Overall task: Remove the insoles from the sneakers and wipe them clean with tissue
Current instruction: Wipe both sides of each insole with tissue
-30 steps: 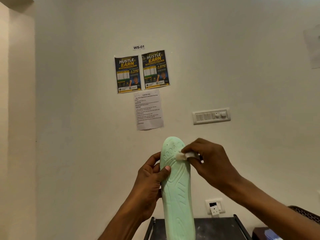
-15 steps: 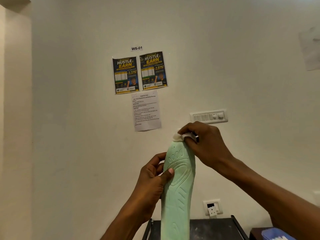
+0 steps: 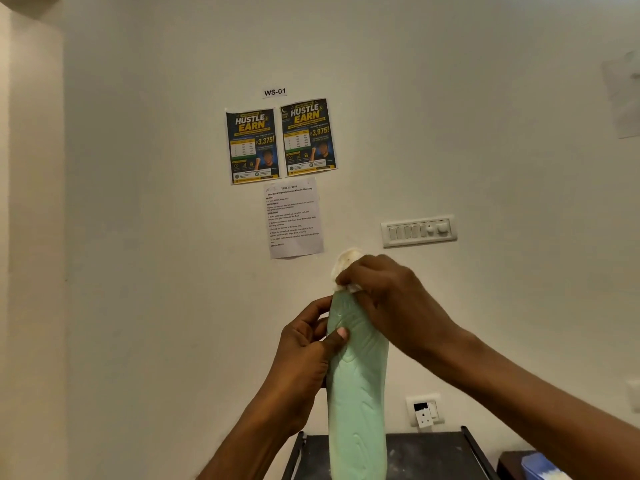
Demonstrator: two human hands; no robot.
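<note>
The left hand (image 3: 304, 355) grasps a pale green insole (image 3: 358, 393) upright, thumb pressed across its patterned face. Above it, the right hand (image 3: 388, 299) pinches a crumpled white tissue (image 3: 346, 259) over the insole's top end. Below both hands stands a dark rack (image 3: 429, 455).

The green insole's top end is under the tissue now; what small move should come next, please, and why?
Probably draw the tissue down the insole with the right hand: it sits at the top tip, nothing lies further up, and the left hand grips it.
</note>
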